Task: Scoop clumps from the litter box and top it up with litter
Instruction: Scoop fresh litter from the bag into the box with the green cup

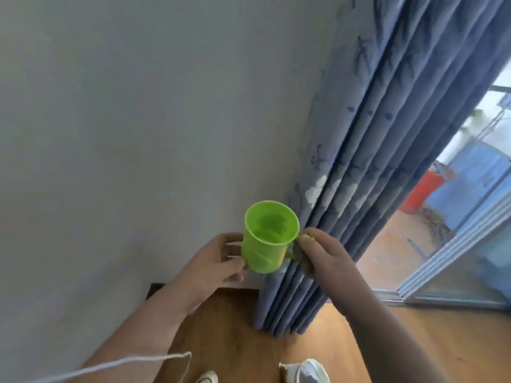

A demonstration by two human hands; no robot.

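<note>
Holding the green cup [266, 239] requires both hands in this position. The cup is upright at mid-height in front of the grey wall [138, 134], with its open mouth facing up toward the camera. It is raised well above the wooden floor [235, 327].

Left hand [218, 258]: the fingers curl around the left side of the cup body and grasp it.

Right hand [320, 252]: the thumb and fingers pinch the cup handle [289, 254] on the right side.

Whether the cup holds anything cannot be told; the inside is blurred.

Surroundings:
- A blue pleated curtain [359, 161] hangs just behind the right hand and reaches the floor.
- A sliding door frame [456, 258] stands to the right, with a red container [420, 193] beyond it.
- A white cord [124, 363] crosses the lower left.
- A white shoe [307, 371] shows at the bottom edge.
</note>
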